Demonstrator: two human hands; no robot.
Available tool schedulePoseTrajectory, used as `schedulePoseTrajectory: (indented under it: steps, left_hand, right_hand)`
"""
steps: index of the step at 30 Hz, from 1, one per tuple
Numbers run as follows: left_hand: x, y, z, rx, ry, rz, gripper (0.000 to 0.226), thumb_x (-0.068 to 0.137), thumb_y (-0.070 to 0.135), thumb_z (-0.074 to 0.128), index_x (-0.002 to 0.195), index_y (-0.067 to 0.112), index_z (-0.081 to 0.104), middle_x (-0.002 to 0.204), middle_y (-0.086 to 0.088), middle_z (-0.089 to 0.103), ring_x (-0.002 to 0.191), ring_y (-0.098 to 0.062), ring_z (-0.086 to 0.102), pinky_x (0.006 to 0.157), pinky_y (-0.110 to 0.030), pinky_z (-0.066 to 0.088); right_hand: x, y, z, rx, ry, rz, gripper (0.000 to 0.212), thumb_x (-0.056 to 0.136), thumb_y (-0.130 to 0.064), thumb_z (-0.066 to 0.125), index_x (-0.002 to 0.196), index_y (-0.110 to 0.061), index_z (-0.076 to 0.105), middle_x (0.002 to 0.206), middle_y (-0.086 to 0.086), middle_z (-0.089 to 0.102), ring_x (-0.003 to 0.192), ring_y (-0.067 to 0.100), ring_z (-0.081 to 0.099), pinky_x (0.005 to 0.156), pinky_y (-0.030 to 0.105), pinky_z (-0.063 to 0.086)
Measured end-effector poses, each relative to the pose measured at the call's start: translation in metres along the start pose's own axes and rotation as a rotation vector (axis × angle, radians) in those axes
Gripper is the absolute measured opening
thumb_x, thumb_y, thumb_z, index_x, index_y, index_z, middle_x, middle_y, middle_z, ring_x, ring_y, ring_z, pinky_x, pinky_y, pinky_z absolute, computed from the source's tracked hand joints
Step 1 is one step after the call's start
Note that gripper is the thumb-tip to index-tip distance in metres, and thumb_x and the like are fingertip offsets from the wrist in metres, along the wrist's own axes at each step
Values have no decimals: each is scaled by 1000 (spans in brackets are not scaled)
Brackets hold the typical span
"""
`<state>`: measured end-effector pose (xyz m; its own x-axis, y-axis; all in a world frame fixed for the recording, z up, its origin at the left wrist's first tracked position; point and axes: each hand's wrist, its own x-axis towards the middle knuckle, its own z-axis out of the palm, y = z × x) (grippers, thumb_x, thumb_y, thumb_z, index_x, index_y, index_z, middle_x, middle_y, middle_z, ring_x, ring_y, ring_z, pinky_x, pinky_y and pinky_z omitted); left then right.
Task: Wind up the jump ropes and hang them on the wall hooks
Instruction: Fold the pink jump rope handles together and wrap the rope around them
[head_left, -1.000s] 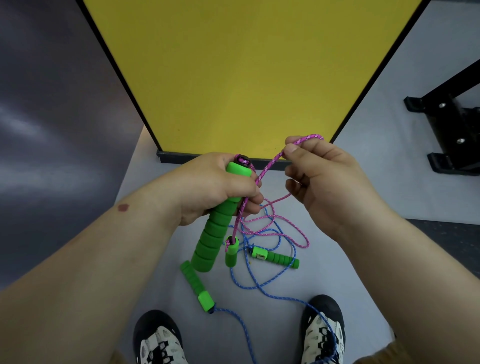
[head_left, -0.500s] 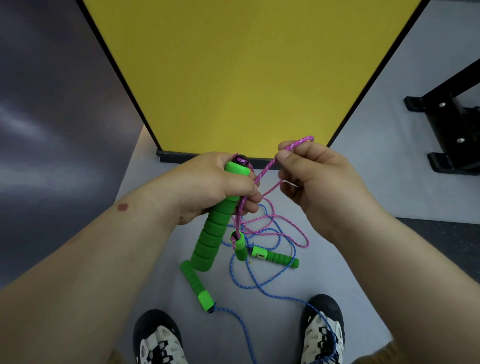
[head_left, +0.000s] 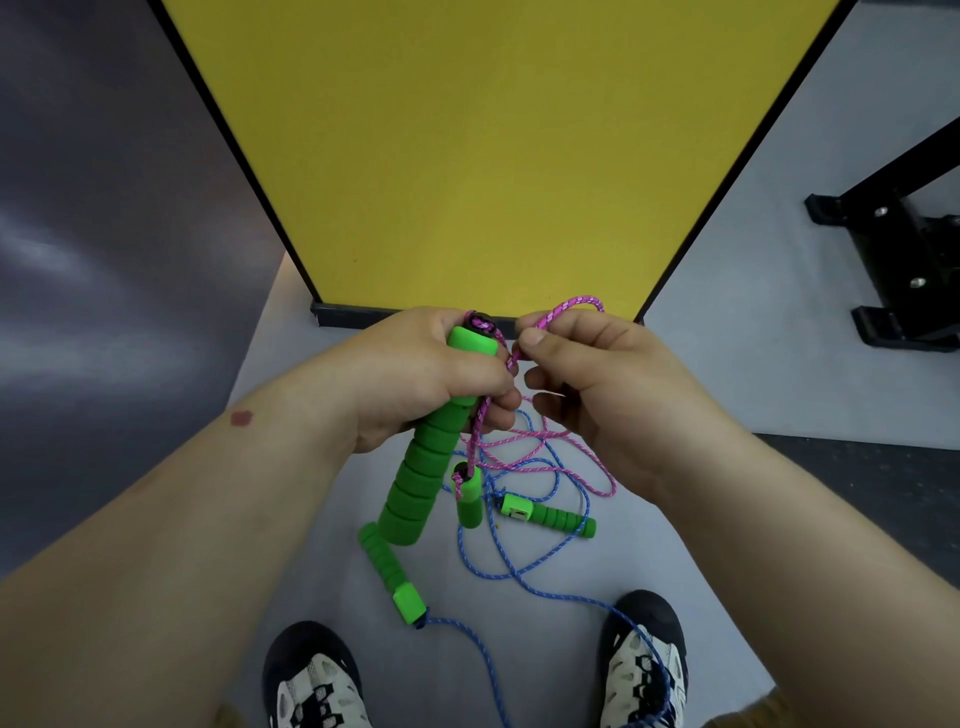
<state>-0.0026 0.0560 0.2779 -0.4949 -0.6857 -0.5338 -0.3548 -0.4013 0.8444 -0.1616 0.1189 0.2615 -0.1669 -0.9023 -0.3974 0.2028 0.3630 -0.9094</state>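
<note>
Hands are gripping the pink jump rope (head_left: 540, 457) above the floor (head_left: 649, 551).
Head view: the left hand (head_left: 431, 374) is clutching its green handle (head_left: 421, 483); the right hand (head_left: 597, 395) is pinching a pink loop. The blue jump rope (head_left: 519, 571) is lying on the floor between the shoes (head_left: 311, 680).

the board (head_left: 493, 145) is plain mustard yellow with a black frame. below it, the held handle (head_left: 423, 462) is bright green ribbed foam, its rope (head_left: 550, 457) pink flecked with white. lower still, the second rope (head_left: 519, 571) is blue flecked with white, its handles (head_left: 387, 564) the same green. the floor (head_left: 753, 332) right of the board is pale grey. the shoes (head_left: 314, 680) are black and white.
</note>
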Motion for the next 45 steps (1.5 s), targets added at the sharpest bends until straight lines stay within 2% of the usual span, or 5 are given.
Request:
schedulePoseTrajectory:
  steps: [11, 20, 31, 39, 45]
  left_hand:
    - [-1, 1, 0, -4, 4, 5, 13, 88, -5, 67, 96, 5, 62, 82, -17, 74, 73, -27, 73, 82, -42, 61]
    - [0, 1, 0, 17, 7, 4, 24, 87, -5, 67, 111, -3, 65, 85, -18, 74, 75, -27, 73, 85, -44, 62]
    - [0, 0, 0, 3, -6, -3, 13, 88, -4, 68, 93, 6, 63, 84, -18, 74, 75, -28, 73, 85, -45, 61]
    - [0, 1, 0, 20, -4, -8, 28, 86, -5, 69, 114, -3, 65, 88, -19, 74, 75, -26, 73, 82, -42, 62]
    - [0, 1, -1, 9, 10, -13, 16, 87, -4, 69, 101, 1, 64, 85, -18, 75, 75, -26, 74, 86, -46, 61]
  right_hand:
    - [4, -8, -7, 101, 246, -109, 8, 94, -19, 68, 90, -21, 74, 80, -2, 67, 73, 14, 58, 65, 27, 50]
    - [-1, -2, 0, 1, -14, 44, 8, 93, -14, 69, 87, -18, 74, 78, -1, 68, 68, 11, 59, 63, 26, 50]
    - [3, -11, -8, 120, 212, -87, 7, 94, -17, 68, 92, -19, 74, 81, 1, 64, 72, 14, 57, 65, 27, 50]
    - [-1, -3, 0, 26, -39, 39, 6, 93, -18, 69, 92, -17, 74, 85, 4, 67, 71, 13, 58, 68, 29, 49]
    - [0, -5, -2, 36, 63, -28, 5, 93, -16, 69, 93, -13, 73, 85, -5, 68, 72, 12, 58, 66, 27, 49]
